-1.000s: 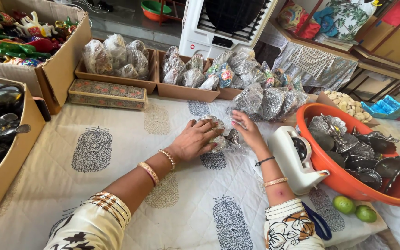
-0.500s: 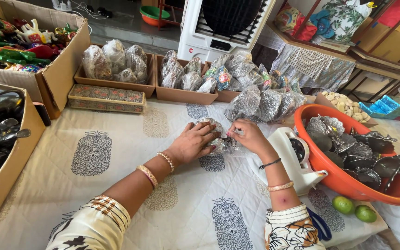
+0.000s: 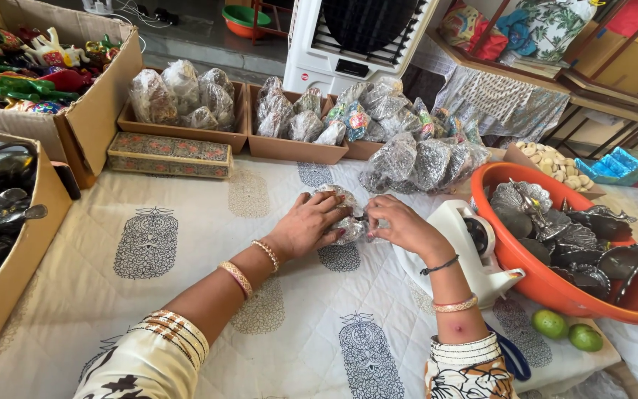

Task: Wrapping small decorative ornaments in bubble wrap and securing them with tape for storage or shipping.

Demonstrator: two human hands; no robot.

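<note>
A small object wrapped in clear crinkled plastic (image 3: 342, 201) rests on the printed cream tablecloth (image 3: 186, 244) in the middle of the table. My left hand (image 3: 310, 225) lies over its left side with the fingers curled on the wrap. My right hand (image 3: 402, 225) presses against its right side, fingers pinching the plastic. Both wrists carry bangles. A white tape dispenser (image 3: 474, 251) stands just right of my right hand.
An orange basin (image 3: 548, 284) of dark metal figurines sits at right, with two green limes (image 3: 568, 330) beside it. Cardboard trays of wrapped items (image 3: 186, 100) line the back. Boxes of figurines (image 3: 31, 55) stand at left. A decorated flat box (image 3: 169, 154) lies nearby.
My hands have stayed on the wrapped object. The right hand's fingers have shifted slightly around the plastic, closing in on its right side.
</note>
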